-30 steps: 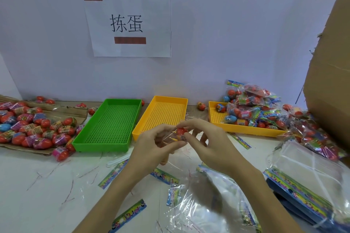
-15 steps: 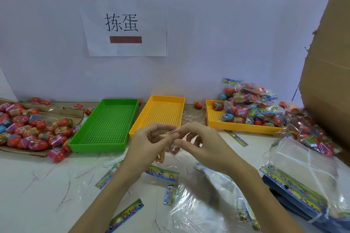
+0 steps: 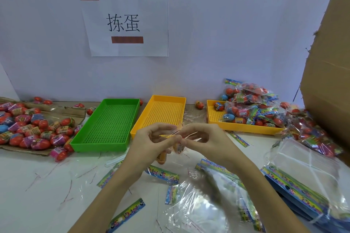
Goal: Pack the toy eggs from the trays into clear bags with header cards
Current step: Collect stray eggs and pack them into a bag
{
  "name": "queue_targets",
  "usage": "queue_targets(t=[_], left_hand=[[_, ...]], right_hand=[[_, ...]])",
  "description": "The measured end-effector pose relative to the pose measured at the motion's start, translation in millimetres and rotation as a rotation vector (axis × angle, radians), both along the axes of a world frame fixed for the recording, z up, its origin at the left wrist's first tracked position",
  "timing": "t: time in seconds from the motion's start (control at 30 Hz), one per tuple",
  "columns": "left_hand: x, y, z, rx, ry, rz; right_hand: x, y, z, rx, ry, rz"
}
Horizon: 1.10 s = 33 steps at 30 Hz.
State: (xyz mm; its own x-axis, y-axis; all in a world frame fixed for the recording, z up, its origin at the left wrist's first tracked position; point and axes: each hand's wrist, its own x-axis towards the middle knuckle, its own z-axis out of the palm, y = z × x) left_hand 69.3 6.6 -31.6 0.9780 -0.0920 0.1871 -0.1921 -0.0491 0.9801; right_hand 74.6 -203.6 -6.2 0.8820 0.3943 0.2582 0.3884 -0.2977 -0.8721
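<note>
Two hands pinch one small clear bag in front of the middle yellow tray.

Left hand (image 3: 151,143) and right hand (image 3: 204,138) meet fingertip to fingertip, gripping the clear bag (image 3: 175,146), which hangs with blurred toy eggs inside, just in front of the yellow tray (image 3: 161,113). Left of that tray sits a green tray (image 3: 108,125); farther left lie loose toy eggs (image 3: 34,128).

Cardboard box (image 3: 329,73) cropped — item between fingers (image 3: 171,139) blurred.
</note>
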Motion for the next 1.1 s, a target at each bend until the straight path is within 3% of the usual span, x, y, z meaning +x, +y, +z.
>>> queue_targets(t=[0.1, 0.3, 0.47, 0.6, 0.77, 1.1], left_hand=[[-0.2, 1.3, -1.2, 0.011, -0.002, -0.012], [0.4, 11.3, -0.2, 0.155, 0.074, -0.246], [1.4, 11.7, -0.2, 0.288, 0.069, -0.273], [1.6, 13.3, -1.3, 0.264, 0.045, -0.286], [0.7, 13.4, -3.0, 0.296, 0.048, -0.306], [5.5, 16.7, -6.3, 0.146, 0.042, -0.287]], right_hand=[[-1.1, 0.9, 0.1, 0.03, 0.013, -0.018], [-0.2, -1.1, -2.3, -0.168, -0.114, -0.171], [-0.5, -5.2, -1.0, -0.261, -0.086, -0.202], [1.2, -9.1, -2.0, -0.287, -0.021, -0.198], [3.9, -11.1, -1.9, -0.163, 0.014, -0.199], [0.3, -7.6, -1.2, -0.114, 0.015, -0.089]])
